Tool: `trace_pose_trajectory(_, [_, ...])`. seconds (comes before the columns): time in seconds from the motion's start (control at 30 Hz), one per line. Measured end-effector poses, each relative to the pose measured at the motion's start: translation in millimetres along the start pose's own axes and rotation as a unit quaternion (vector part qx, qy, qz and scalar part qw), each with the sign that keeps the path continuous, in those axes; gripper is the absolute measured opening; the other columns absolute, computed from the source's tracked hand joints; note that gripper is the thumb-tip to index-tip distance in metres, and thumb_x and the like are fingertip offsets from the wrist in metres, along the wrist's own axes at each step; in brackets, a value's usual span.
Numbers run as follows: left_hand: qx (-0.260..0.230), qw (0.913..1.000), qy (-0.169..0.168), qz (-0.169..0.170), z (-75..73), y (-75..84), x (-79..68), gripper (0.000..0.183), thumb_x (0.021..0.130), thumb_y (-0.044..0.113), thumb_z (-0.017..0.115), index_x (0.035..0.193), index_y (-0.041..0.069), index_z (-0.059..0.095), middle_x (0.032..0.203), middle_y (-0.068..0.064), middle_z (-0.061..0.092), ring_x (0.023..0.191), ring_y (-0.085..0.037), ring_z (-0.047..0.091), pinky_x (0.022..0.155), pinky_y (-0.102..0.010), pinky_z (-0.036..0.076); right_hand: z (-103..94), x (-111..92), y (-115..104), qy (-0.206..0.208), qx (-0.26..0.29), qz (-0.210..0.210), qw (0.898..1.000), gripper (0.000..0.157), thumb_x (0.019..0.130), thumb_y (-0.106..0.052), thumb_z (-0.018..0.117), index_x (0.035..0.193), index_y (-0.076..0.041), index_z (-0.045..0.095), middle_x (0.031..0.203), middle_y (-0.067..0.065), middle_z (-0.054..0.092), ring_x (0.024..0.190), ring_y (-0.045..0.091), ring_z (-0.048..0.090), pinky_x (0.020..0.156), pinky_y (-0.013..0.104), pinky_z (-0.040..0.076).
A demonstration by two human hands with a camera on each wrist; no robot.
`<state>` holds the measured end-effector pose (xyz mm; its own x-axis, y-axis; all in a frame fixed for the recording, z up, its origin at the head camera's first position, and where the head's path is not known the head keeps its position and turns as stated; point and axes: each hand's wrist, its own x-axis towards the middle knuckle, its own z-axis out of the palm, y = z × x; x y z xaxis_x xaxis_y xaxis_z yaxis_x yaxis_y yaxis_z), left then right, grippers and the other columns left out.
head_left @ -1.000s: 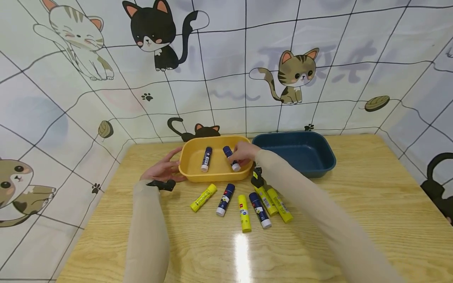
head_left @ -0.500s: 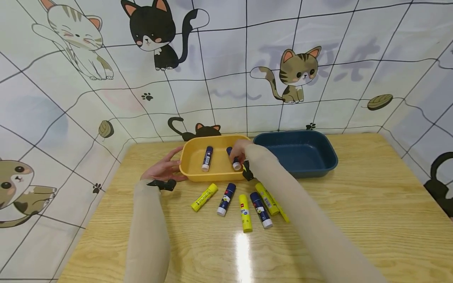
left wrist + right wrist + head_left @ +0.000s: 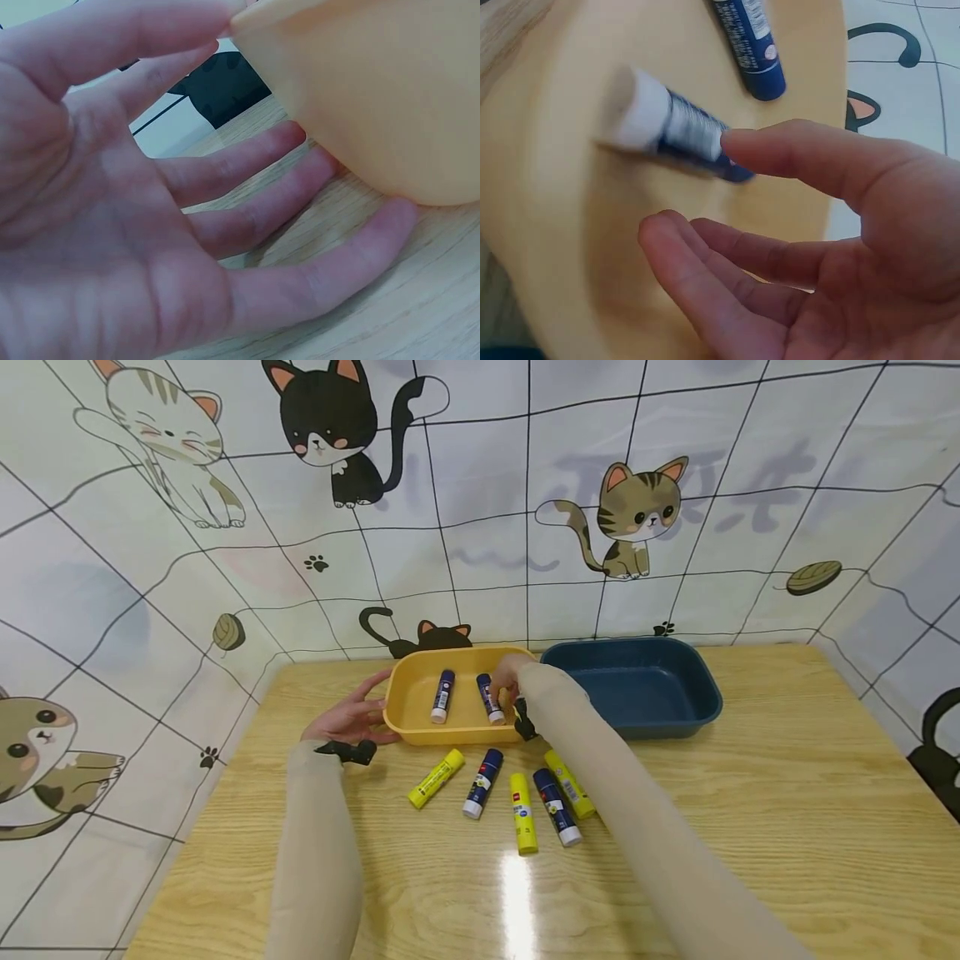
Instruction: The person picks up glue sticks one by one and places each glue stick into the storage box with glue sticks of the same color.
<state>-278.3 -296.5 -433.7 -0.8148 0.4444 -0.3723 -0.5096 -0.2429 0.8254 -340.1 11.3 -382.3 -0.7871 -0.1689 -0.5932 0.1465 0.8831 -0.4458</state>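
Note:
In the head view my left hand rests at the left end of the yellow tray; its fingertips touch the outer wall in the left wrist view, fingers mostly straight. My right hand is inside the tray's right end, over a blue glue stick with a white cap. In the right wrist view this glue stick is blurred, and my thumb tip overlaps it while the other fingers stand apart from it. A second blue glue stick lies to its left in the tray.
A dark blue tray stands right of the yellow one. In front of the trays lie loose glue sticks, blue and yellow, several in all on the wooden table. My right sleeve covers part of that group.
My right hand's fingers have come apart from the right-hand blue glue stick, which has shifted slightly left in the tray. The left hand keeps its place at the tray's end.

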Motion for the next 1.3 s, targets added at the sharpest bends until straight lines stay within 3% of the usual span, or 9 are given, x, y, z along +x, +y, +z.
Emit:
trace_pose_trajectory(0.13, [0.004,1.0,0.003,0.0,-1.1,-0.2,-0.6,0.061,0.105,0.002,0.035,0.153,0.035,0.02,0.152,-0.015,0.018,0.128,-0.037,0.034,0.1,-0.065,0.032,-8.7,-26.9,-7.2,0.007,0.016,0.007,1.0,0.041,0.088,-0.019,0.071,0.124,-0.002,0.063,0.124,0.012,0.059,0.084,0.019,0.065,0.065,0.021,0.051])
trace_pose_trajectory(0.33, [0.011,0.9999,-0.003,0.002,-0.7,-1.3,-2.2,0.061,0.105,0.002,0.035,0.153,0.035,0.019,0.149,-0.015,0.021,0.122,-0.034,0.042,0.1,-0.065,0.032,-11.2,-34.0,-10.4,0.019,0.022,-0.003,1.0,0.044,0.088,-0.018,0.071,0.126,0.0,0.058,0.123,0.016,0.06,0.101,0.026,0.065,0.064,0.02,0.054])
trace_pose_trajectory(0.57, [0.001,1.0,-0.007,-0.002,-2.2,-2.9,-3.0,0.061,0.105,0.003,0.034,0.153,0.037,0.019,0.151,-0.015,0.018,0.125,-0.034,0.04,0.1,-0.065,0.03,-14.7,-44.2,-12.7,0.016,0.015,-0.013,1.0,0.044,0.087,-0.017,0.072,0.124,0.001,0.056,0.113,0.018,0.063,0.1,0.028,0.065,0.079,0.029,0.056])
trace_pose_trajectory(0.73, [-0.009,0.9999,-0.003,-0.005,-2.7,-3.3,-2.3,0.061,0.105,0.002,0.035,0.153,0.037,0.02,0.152,-0.014,0.017,0.126,-0.035,0.039,0.1,-0.066,0.03,-18.0,-55.1,-9.8,0.015,-0.016,-0.03,0.999,0.047,0.086,-0.019,0.072,0.125,0.0,0.054,0.105,0.017,0.064,0.094,0.027,0.067,0.078,0.03,0.056])
trace_pose_trajectory(1.0, [0.002,0.9998,-0.022,-0.001,-3.2,-3.4,-3.9,0.062,0.105,0.002,0.033,0.154,0.036,0.015,0.153,-0.017,0.015,0.128,-0.036,0.036,0.101,-0.065,0.03,-19.2,-74.8,8.4,0.02,-0.063,-0.094,0.993,0.025,0.085,-0.016,0.072,0.101,0.001,0.062,0.08,0.007,0.057,0.07,0.017,0.057,0.07,0.025,0.056])
trace_pose_trajectory(1.13, [0.015,0.999,-0.043,0.0,-1.9,-1.9,-4.6,0.062,0.105,0.002,0.029,0.154,0.035,0.011,0.153,-0.019,0.012,0.129,-0.037,0.033,0.102,-0.064,0.03,-16.8,-88.5,19.6,0.032,-0.083,-0.147,0.985,0.021,0.084,-0.018,0.073,0.095,-0.002,0.064,0.078,0.004,0.057,0.069,0.016,0.055,0.066,0.024,0.052])
trace_pose_trajectory(1.3, [0.021,0.9989,-0.042,0.002,0.0,-0.4,-3.0,0.061,0.106,0.003,0.03,0.153,0.036,0.013,0.152,-0.018,0.015,0.128,-0.036,0.037,0.102,-0.064,0.031,-10.0,-103.4,29.4,0.05,-0.094,-0.186,0.977,0.026,0.084,-0.026,0.076,0.094,-0.006,0.065,0.081,0.004,0.059,0.073,0.018,0.053,0.063,0.025,0.046])
